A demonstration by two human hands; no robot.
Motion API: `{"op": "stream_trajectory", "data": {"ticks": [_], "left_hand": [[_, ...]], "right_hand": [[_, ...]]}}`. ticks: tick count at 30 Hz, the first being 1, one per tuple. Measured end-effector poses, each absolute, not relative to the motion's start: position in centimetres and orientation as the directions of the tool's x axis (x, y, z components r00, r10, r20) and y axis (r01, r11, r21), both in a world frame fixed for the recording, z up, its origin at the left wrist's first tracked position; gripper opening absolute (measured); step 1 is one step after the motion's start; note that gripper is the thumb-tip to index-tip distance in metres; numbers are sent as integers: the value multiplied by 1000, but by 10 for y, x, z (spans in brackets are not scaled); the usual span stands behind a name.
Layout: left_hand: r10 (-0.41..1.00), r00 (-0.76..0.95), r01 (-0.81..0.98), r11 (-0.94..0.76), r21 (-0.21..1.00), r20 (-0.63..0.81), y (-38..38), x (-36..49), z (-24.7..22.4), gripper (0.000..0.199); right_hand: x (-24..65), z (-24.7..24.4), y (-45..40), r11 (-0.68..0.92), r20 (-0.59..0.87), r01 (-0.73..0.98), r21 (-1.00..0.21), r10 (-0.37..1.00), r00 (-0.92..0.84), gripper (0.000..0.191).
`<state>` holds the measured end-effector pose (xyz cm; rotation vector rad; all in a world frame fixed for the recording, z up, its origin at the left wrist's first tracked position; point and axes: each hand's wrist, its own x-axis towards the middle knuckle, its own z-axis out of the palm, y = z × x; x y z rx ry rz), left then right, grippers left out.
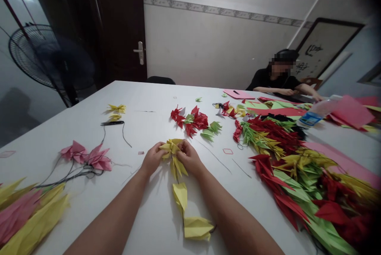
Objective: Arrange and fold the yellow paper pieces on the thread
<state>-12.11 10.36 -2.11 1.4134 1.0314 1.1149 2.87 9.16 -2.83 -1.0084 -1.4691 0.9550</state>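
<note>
Near the middle of the white table, my left hand (154, 159) and my right hand (189, 158) pinch a yellow folded-paper flower (170, 146) from either side. A dark cord runs down from it toward me, carrying a yellow paper piece (180, 197) and another yellow paper piece (198, 229) at the lower end. My fingertips are partly hidden behind the petals. Left of my hands lie two pink paper flowers (86, 155) with dark cords. Just beyond my hands is a cluster of red paper flowers (190, 120) with some green ones.
Strung red, green and yellow paper pieces (276, 136) heap up at right, near a plastic bottle (315, 116). Yellow and pink folded paper (32, 215) fills the lower left. A dark slim tool (112, 123) lies far left. Another person (279, 72) sits at the far right.
</note>
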Motion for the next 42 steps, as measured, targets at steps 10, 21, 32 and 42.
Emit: {"op": "stream_trajectory", "data": {"ticks": [10,21,32,42], "left_hand": [[969,199,221,-191,956,148,100,-123,-19,29],[976,152,231,-191,954,158,97,-122,-13,30],[981,163,198,-134,971,102,93,-123,-10,34],[987,137,135,-101,986,82,98,-124,-17,36]], "right_hand": [[28,-25,92,273,270,46,-961,960,-68,11],[30,-23,93,182,177,36,-983,978,-108,24],[27,-30,101,120,117,32,-992,991,-71,23],[28,-31,100,181,174,99,-978,982,-75,21]]}}
